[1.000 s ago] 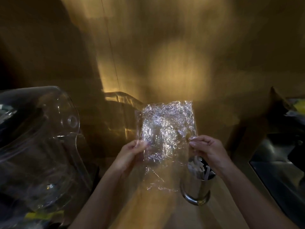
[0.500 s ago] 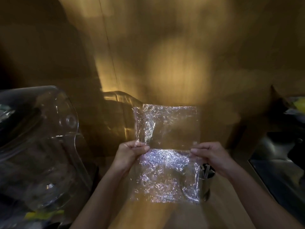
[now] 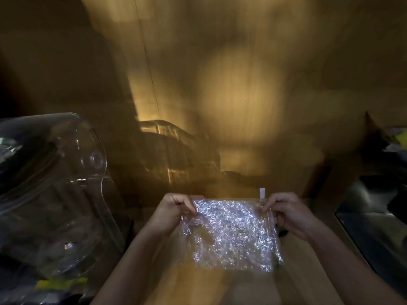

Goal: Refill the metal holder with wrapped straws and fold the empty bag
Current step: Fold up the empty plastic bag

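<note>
A crinkled clear plastic bag (image 3: 229, 234) hangs folded in half in front of me, shiny and empty. My left hand (image 3: 170, 214) pinches its top left corner at the fold. My right hand (image 3: 288, 213) pinches the top right corner. The metal holder is almost wholly hidden behind the bag and my right hand; only one white wrapped straw tip (image 3: 262, 193) pokes up above the fold, and a dark bit of rim (image 3: 283, 232) shows under my right hand.
A wooden counter (image 3: 198, 287) lies below the bag. A large clear plastic dome cover (image 3: 50, 190) stands at the left, a clear box (image 3: 176, 155) behind it. A dark metal sink (image 3: 374, 223) is at the right. A wooden wall rises behind.
The bag's upper half has come down over the lower half, so the bag is now folded double. Both hands moved down slightly, and the bag now covers the holder.
</note>
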`<state>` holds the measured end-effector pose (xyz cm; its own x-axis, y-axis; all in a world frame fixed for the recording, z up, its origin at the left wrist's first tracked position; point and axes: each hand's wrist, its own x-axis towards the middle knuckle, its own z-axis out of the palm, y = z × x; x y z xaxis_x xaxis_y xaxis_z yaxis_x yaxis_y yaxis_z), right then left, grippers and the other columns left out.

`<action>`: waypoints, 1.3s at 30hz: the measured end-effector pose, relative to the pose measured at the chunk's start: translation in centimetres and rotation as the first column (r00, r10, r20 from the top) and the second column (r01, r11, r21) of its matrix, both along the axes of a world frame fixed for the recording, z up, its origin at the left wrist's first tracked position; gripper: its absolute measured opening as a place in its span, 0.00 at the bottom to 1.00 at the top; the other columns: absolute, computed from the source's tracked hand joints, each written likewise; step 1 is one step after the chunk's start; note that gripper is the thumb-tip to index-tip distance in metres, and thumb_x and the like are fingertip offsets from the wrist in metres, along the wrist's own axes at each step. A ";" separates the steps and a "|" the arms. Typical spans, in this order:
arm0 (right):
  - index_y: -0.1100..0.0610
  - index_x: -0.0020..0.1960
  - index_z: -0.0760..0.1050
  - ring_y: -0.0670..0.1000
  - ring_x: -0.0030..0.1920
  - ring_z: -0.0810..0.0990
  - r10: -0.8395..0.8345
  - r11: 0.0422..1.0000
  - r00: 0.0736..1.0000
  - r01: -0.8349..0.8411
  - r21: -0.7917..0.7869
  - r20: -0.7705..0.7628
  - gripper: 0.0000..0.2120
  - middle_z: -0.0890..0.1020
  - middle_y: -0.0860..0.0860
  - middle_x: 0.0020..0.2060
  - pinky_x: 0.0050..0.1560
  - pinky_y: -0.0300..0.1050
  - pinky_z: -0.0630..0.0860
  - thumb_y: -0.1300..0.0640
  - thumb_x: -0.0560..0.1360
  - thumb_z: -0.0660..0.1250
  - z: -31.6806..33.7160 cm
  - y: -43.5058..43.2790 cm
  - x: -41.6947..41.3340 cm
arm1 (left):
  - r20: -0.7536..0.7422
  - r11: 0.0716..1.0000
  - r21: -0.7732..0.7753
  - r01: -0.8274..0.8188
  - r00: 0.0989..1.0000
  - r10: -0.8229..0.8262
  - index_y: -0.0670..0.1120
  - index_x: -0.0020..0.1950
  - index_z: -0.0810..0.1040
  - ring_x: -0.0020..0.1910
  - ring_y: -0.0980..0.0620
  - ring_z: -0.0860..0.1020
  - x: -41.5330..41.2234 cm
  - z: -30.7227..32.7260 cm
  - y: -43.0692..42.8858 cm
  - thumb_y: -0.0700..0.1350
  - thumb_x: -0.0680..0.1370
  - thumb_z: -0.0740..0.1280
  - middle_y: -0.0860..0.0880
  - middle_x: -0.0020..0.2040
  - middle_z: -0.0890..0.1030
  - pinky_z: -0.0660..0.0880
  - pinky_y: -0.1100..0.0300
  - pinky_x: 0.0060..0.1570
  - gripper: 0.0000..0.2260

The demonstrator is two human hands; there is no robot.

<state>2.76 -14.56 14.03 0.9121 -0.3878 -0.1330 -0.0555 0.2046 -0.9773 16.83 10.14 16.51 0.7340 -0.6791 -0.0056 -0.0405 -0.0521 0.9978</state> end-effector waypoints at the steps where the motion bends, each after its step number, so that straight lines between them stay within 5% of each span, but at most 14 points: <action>1: 0.65 0.27 0.77 0.51 0.24 0.73 0.017 1.000 1.000 -0.017 0.002 -0.005 0.20 0.81 0.60 0.29 0.22 0.36 0.68 0.78 0.70 0.56 -0.1 -0.1 0.0 | -0.017 1.000 0.008 0.014 1.000 -0.014 0.40 0.24 0.78 0.31 0.56 0.81 0.0 0.0 0.2 0.20 0.69 0.56 0.43 0.41 0.83 0.76 0.65 0.25 0.22; 4: 0.67 0.34 0.77 0.51 0.24 0.70 0.079 0.995 0.997 -0.079 0.056 0.002 0.10 0.81 0.58 0.28 0.24 0.37 0.67 0.71 0.68 0.58 0.1 0.0 -0.2 | -0.007 0.997 0.082 0.008 1.000 -0.007 0.40 0.32 0.81 0.47 0.53 0.80 0.3 -0.7 0.8 0.21 0.72 0.53 0.48 0.51 0.79 0.79 0.63 0.31 0.23; 7: 0.65 0.38 0.75 0.50 0.28 0.70 0.114 0.991 0.994 -0.113 -0.071 0.000 0.03 0.78 0.55 0.31 0.26 0.38 0.64 0.66 0.69 0.64 0.6 0.3 -0.5 | -0.019 0.982 0.154 -0.106 0.994 0.110 0.40 0.43 0.77 0.34 0.56 0.79 0.3 -1.5 1.1 0.23 0.74 0.53 0.44 0.43 0.77 0.76 0.65 0.26 0.17; 10: 0.57 0.40 0.75 0.37 0.28 0.75 0.181 0.898 0.982 -0.184 -0.400 -0.048 0.12 0.79 0.41 0.29 0.26 0.27 0.67 0.74 0.69 0.66 1.4 1.1 -0.3 | -0.117 0.964 0.159 -0.215 0.965 0.234 0.42 0.51 0.73 0.37 0.50 0.76 -0.1 -2.0 0.8 0.31 0.77 0.59 0.43 0.44 0.75 0.76 0.62 0.26 0.08; 12: 0.53 0.43 0.77 0.40 0.35 0.78 0.242 0.841 0.968 -0.244 -0.483 -0.067 0.18 0.82 0.49 0.36 0.36 0.31 0.72 0.76 0.69 0.65 2.2 2.1 0.1 | -0.113 0.979 0.136 -0.154 0.979 0.170 0.43 0.57 0.72 0.47 0.52 0.77 -0.6 -2.2 0.2 0.38 0.75 0.66 0.47 0.50 0.76 0.78 0.64 0.38 0.11; 14: 0.46 0.50 0.78 0.53 0.43 0.78 0.303 0.737 0.949 -0.290 -0.610 -0.085 0.24 0.80 0.64 0.46 0.46 0.38 0.71 0.75 0.68 0.66 3.0 2.8 0.7 | -0.035 0.988 0.153 -0.006 0.999 0.012 0.47 0.61 0.68 0.56 0.54 0.75 -1.3 -2.5 -0.5 0.38 0.72 0.71 0.49 0.57 0.75 0.74 0.70 0.49 0.21; 16: 0.38 0.56 0.73 0.52 0.43 0.77 0.388 0.656 0.914 -0.364 -0.661 -0.117 0.32 0.79 0.64 0.48 0.46 0.39 0.71 0.75 0.69 0.64 3.5 3.5 1.3 | 0.046 0.955 0.246 0.166 0.982 -0.183 0.51 0.64 0.63 0.60 0.56 0.72 -2.1 -2.9 -1.3 0.37 0.68 0.74 0.49 0.60 0.75 0.69 0.69 0.58 0.30; 19: 0.32 0.62 0.67 0.44 0.37 0.74 0.451 0.678 0.882 -0.436 -0.592 -0.134 0.39 0.75 0.50 0.40 0.44 0.41 0.72 0.74 0.69 0.63 3.7 4.2 2.0 | 0.031 0.919 0.279 0.279 0.954 -0.299 0.48 0.63 0.67 0.53 0.56 0.78 -3.1 -3.3 -2.4 0.33 0.68 0.73 0.45 0.52 0.80 0.73 0.61 0.56 0.28; 23: 0.27 0.61 0.62 0.43 0.43 0.75 0.314 0.745 0.948 -0.276 -0.608 -0.045 0.39 0.75 0.48 0.46 0.47 0.39 0.74 0.66 0.69 0.70 3.7 3.8 2.5 | 0.015 0.988 0.119 0.098 0.995 -0.101 0.42 0.43 0.78 0.35 0.57 0.79 -3.2 -3.3 -2.9 0.30 0.70 0.70 0.48 0.36 0.81 0.76 0.65 0.40 0.08; 28: 0.46 0.70 0.61 0.48 0.53 0.79 0.075 0.933 0.997 -0.079 -0.352 -0.026 0.42 0.77 0.50 0.55 0.42 0.34 0.76 0.52 0.60 0.76 2.2 3.0 1.8 | -0.092 0.999 -0.007 -0.043 0.995 0.042 0.39 0.38 0.75 0.29 0.56 0.79 -2.2 -4.0 -1.9 0.33 0.71 0.69 0.53 0.28 0.81 0.79 0.61 0.31 0.04; 30: 0.44 0.70 0.60 0.53 0.57 0.76 0.023 0.954 0.997 -0.045 -0.296 -0.077 0.44 0.73 0.52 0.59 0.40 0.36 0.75 0.48 0.59 0.77 1.1 3.4 1.5 | -0.157 0.993 -0.072 -0.097 0.984 0.085 0.34 0.44 0.75 0.30 0.52 0.80 -1.8 -4.2 -1.5 0.36 0.70 0.71 0.49 0.31 0.80 0.79 0.59 0.29 0.07; 34: 0.45 0.72 0.56 0.49 0.45 0.78 0.000 0.988 0.996 -0.014 -0.153 -0.095 0.43 0.73 0.53 0.50 0.33 0.34 0.75 0.60 0.64 0.75 -1.5 5.2 1.6 | -0.198 0.973 -0.046 -0.228 0.956 0.215 0.42 0.37 0.77 0.29 0.53 0.76 -1.8 -5.5 -1.1 0.39 0.71 0.71 0.50 0.29 0.77 0.75 0.60 0.29 0.05; 39: 0.43 0.69 0.60 0.52 0.44 0.77 -0.003 0.989 0.992 -0.015 -0.146 -0.127 0.41 0.74 0.57 0.53 0.44 0.49 0.78 0.70 0.66 0.72 -5.1 7.5 2.2 | -0.200 0.918 0.076 -0.388 0.896 0.395 0.46 0.34 0.76 0.24 0.60 0.75 -2.1 -8.0 -0.4 0.35 0.72 0.70 0.54 0.25 0.78 0.69 0.67 0.21 0.10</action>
<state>4.96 -7.10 8.88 0.8938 -0.4062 -0.1900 -0.1817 0.0594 -0.9816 14.73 9.69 8.56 0.9204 -0.3335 -0.2041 0.1974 -0.0544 0.9788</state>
